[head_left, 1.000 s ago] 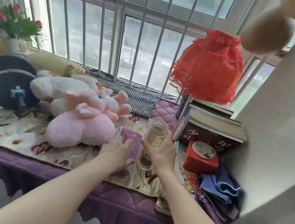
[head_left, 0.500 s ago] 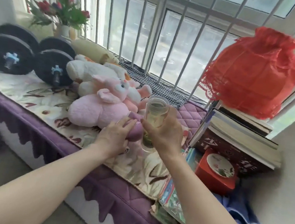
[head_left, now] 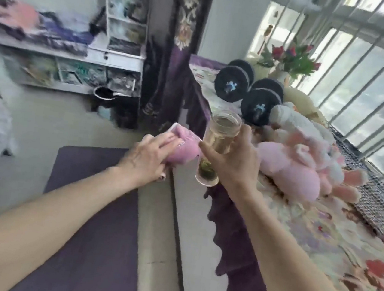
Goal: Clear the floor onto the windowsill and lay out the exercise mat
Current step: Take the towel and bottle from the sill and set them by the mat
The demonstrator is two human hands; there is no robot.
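Right hand (head_left: 234,165) gripping an upright glass jar (head_left: 218,146) of yellowish liquid; left hand (head_left: 149,158) closed on a pink cloth (head_left: 183,145), both at the windowsill (head_left: 320,236) edge. Purple exercise mat (head_left: 88,217) flat on the floor below; dumbbells (head_left: 248,89) and plush toys (head_left: 297,163) on the sill

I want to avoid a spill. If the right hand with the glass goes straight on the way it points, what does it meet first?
Probably the nearer black dumbbell: the right hand holding the glass bottle points up-sill toward it. Depth is unclear.
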